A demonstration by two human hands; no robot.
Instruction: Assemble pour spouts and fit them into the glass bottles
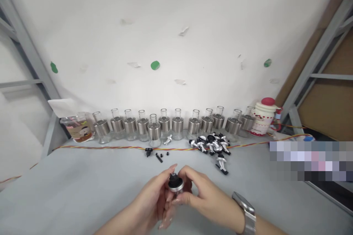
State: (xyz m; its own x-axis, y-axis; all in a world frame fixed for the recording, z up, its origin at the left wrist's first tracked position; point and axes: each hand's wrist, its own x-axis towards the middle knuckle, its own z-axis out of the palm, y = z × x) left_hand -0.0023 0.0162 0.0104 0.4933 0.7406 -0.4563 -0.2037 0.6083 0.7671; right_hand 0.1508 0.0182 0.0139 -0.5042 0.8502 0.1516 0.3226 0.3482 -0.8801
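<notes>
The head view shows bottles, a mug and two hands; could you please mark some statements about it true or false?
The left hand and right hand both touch the black-and-silver piece. True.
The watch is on the left wrist. False: the watch is on the right wrist.
The glass bottles stand before the white wall. True.
The mug has a green top. False: the mug has a red top.
A red-and-yellow wire runs across the table. True.
</notes>
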